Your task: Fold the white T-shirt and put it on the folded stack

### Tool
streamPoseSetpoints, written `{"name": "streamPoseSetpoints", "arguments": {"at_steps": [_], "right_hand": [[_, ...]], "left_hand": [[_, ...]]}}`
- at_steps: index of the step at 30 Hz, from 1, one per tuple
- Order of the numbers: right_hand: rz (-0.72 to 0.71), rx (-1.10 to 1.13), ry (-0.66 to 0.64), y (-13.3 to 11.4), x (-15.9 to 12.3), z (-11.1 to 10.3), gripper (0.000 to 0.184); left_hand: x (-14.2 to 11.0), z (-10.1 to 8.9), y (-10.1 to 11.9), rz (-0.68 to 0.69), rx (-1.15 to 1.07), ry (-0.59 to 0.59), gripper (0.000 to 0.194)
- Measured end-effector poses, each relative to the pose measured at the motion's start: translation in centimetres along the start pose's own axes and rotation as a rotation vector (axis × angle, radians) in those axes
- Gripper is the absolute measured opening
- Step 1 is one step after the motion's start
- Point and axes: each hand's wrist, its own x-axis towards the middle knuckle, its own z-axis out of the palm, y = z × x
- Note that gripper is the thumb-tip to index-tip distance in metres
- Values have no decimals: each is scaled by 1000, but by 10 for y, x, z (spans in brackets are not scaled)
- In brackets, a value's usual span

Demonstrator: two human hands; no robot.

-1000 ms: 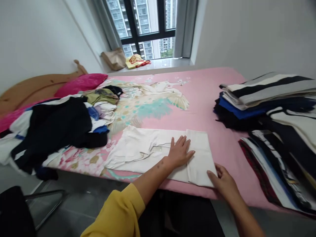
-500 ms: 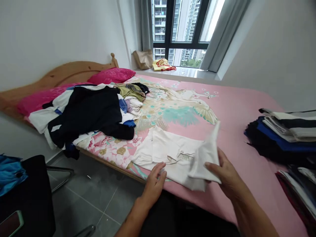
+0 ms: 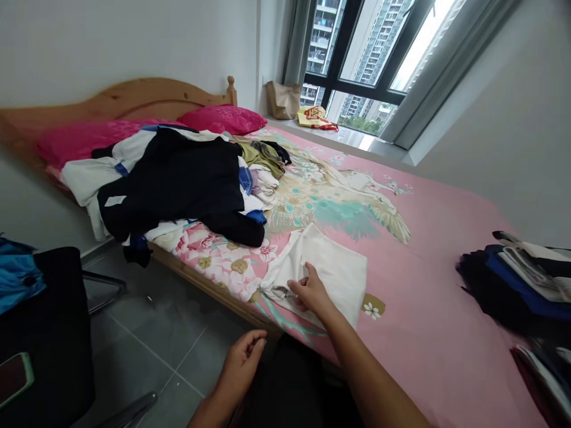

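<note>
A white garment [image 3: 341, 261], folded over on itself, lies near the front edge of the bed. My right hand [image 3: 313, 292] rests on its left part, index finger stretched out and thumb apart from it; the other fingers are partly hidden underneath. Below the bed's edge, my left hand [image 3: 243, 361] hangs in the air, loosely curled and holding nothing, with a small gap between thumb and fingers. It does not touch the garment.
A loose heap of clothes, a black top [image 3: 178, 178] uppermost, covers the bed's left side. Folded clothes [image 3: 521, 291] are stacked at the right. Pink pillows [image 3: 223, 119] lie by the wooden headboard [image 3: 147, 92]. A black chair [image 3: 53, 333] bears a phone [image 3: 15, 377].
My right hand has carried the garment's right end over to the left, and the garment now looks shorter. My left hand has left the cloth and dropped down and left. The view has turned.
</note>
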Motion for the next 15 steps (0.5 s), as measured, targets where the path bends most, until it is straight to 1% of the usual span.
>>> {"name": "streamPoseSetpoints", "arguments": {"at_steps": [2, 4, 6, 7, 10, 11, 13, 15], "right_hand": [[-22, 42, -9, -6, -7, -5, 90], [-72, 88, 17, -13, -14, -9, 84], [-144, 118, 99, -15, -22, -14, 74], [-181, 124, 152, -14, -27, -19, 69], [-247, 122, 300, 2, -46, -36, 56], [-242, 119, 340, 9, -53, -43, 54], [-199, 124, 399, 24, -68, -57, 50], [-151, 152, 439, 37, -80, -67, 47]], "left_hand": [[9, -1, 15, 152, 73, 114, 29], [23, 0, 41, 345, 176, 212, 25], [41, 4, 70, 478, 339, 263, 24], [50, 7, 84, 501, 439, 271, 27], [75, 20, 112, 459, 716, 253, 45], [82, 24, 117, 430, 784, 233, 45], [95, 29, 124, 373, 867, 167, 31], [103, 30, 129, 313, 833, 106, 13]]}}
